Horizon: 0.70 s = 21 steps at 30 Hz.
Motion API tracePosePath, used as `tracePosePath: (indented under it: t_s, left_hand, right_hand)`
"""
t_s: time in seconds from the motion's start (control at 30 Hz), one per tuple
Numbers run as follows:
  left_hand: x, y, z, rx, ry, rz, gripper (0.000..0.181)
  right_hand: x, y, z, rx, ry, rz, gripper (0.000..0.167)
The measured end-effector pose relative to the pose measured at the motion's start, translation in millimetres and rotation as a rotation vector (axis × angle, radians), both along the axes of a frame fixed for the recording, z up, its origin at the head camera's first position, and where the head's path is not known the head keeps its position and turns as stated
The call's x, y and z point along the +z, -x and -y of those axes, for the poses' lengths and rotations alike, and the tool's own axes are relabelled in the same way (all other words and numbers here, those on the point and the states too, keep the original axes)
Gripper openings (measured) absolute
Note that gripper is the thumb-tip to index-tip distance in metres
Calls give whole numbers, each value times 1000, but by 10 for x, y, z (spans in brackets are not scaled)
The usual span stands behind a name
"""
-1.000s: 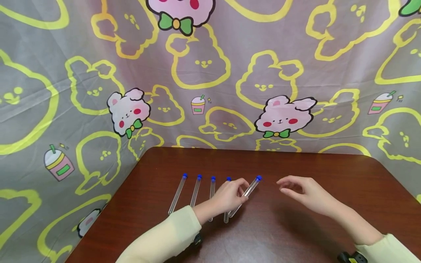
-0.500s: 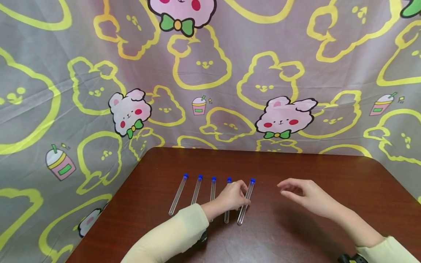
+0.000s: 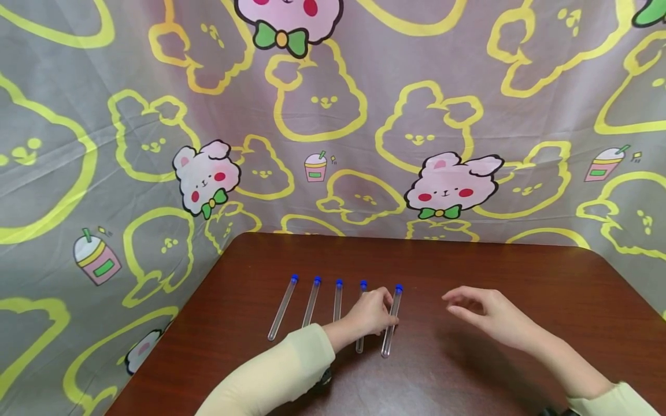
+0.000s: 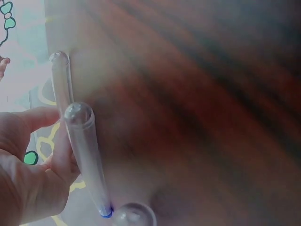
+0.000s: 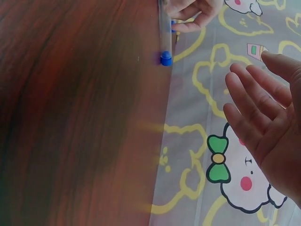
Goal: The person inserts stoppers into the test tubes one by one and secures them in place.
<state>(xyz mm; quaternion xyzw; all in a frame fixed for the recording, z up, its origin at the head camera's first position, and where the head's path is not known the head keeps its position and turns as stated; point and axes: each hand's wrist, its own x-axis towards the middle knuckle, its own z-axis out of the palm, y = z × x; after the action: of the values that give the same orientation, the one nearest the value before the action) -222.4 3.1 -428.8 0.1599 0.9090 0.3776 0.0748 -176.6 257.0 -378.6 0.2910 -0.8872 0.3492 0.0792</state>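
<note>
Several clear test tubes with blue caps lie side by side on the brown table, caps toward the far edge. My left hand (image 3: 366, 315) pinches the rightmost test tube (image 3: 389, 338) between thumb and fingers, near its middle. That tube lies slightly tilted, its cap to the right of its rounded end. Under the left hand and wrist, the neighbouring tube (image 3: 360, 343) is partly hidden. In the left wrist view, the held tube (image 4: 60, 77) shows beyond a nearer tube (image 4: 84, 155). My right hand (image 3: 494, 315) hovers right of the row, fingers relaxed, holding nothing.
Left of the left hand lie the other tubes, including the leftmost tube (image 3: 282, 309) and the tube beside it (image 3: 311, 303). A patterned cloth (image 3: 359, 144) hangs behind and along the left of the table (image 3: 447, 260).
The rightmost tube has come down left of its earlier place and swung from a strong slant to nearly parallel with the others. The left hand has shifted slightly; the right hand hardly moved.
</note>
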Motion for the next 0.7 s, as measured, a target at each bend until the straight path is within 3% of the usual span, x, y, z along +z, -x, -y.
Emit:
tracePosePath:
  t_s: [0.33,0.7]
  left_hand:
    - [-8,-30,-25,3,-94,51,23]
    - [-12,-35,-28,5,-102,56,23]
  right_hand:
    - [-100,-29,-26,50,21,5,20]
    - [-109,-52,-32,5,11,27,19]
